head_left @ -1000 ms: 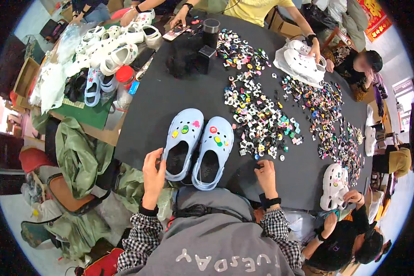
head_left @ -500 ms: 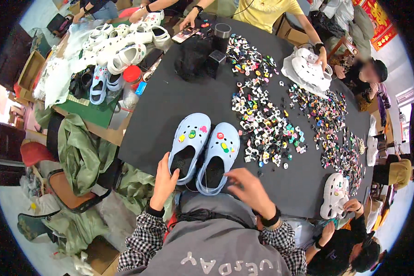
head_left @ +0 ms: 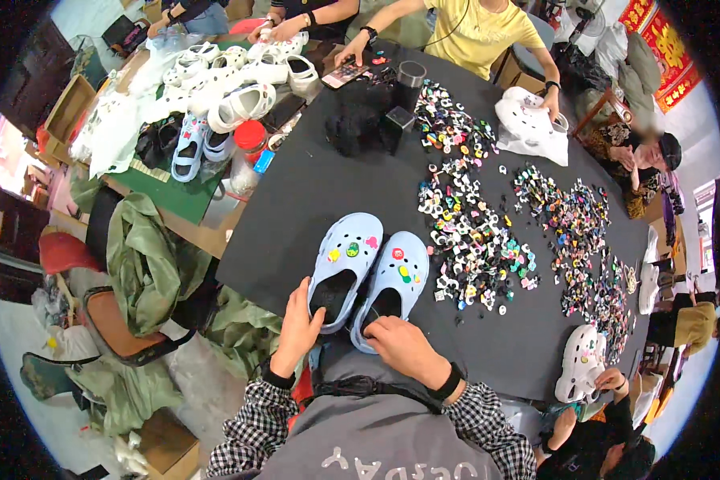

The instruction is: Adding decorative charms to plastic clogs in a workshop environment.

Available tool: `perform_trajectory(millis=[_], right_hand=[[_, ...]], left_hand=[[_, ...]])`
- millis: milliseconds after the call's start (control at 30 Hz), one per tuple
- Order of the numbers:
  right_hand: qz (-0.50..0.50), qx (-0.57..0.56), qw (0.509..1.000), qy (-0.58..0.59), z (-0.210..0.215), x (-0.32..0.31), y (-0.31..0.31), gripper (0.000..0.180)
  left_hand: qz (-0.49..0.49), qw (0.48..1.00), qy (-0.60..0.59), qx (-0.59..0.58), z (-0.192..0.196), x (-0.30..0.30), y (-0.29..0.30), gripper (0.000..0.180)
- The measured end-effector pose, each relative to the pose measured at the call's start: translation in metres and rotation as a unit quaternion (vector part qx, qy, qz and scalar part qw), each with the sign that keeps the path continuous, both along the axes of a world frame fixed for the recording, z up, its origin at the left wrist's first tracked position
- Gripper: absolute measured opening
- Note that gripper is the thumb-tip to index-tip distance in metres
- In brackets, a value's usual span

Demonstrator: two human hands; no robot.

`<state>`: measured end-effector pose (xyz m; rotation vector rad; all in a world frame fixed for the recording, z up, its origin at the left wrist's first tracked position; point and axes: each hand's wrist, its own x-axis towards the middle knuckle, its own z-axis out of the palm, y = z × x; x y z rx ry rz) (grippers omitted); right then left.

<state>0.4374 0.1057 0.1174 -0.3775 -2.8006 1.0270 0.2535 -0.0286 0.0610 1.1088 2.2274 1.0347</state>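
Two light blue clogs with colourful shoe charms on their toes stand side by side at the near edge of the black table. My left hand (head_left: 298,328) grips the left clog (head_left: 348,246) at its outer heel side, thumb by the opening. My right hand (head_left: 404,344) is at the heel opening of the right clog (head_left: 402,268), its fingers pressed together. Whatever those fingertips pinch is hidden. The dark insoles show partly inside both clogs.
Loose shoe charms (head_left: 476,240) lie in heaps right of the clogs on the black table (head_left: 280,208). Beyond are a dark cup (head_left: 410,76) and white clogs (head_left: 528,120) under a co-worker's hand. More white clogs (head_left: 248,104) pile on the far-left table. Another co-worker handles a white clog (head_left: 580,360) at right.
My right hand has moved left and in to the right clog's heel opening, its fingers closing there. My left hand stays on the left clog. The whole view has shifted slightly.
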Motion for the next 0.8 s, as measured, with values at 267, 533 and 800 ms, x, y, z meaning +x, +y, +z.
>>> perform_trajectory(millis=[267,533,800], right_hand=[[-0.003,-0.046,0.996,-0.072,-0.020,-0.007,-0.007,0.038],[-0.044,-0.116,0.989,-0.085,-0.022,-0.017,-0.011,0.038],[0.027,-0.054,0.995,-0.084,-0.023,-0.037,-0.017,0.041]], left_hand=[[-0.001,1.000,-0.012,0.006,0.002,0.000,0.002,0.064],[0.013,1.000,-0.024,-0.003,-0.003,0.002,0.002,0.063],[0.037,0.989,-0.137,0.035,-0.014,0.006,0.002,0.056]])
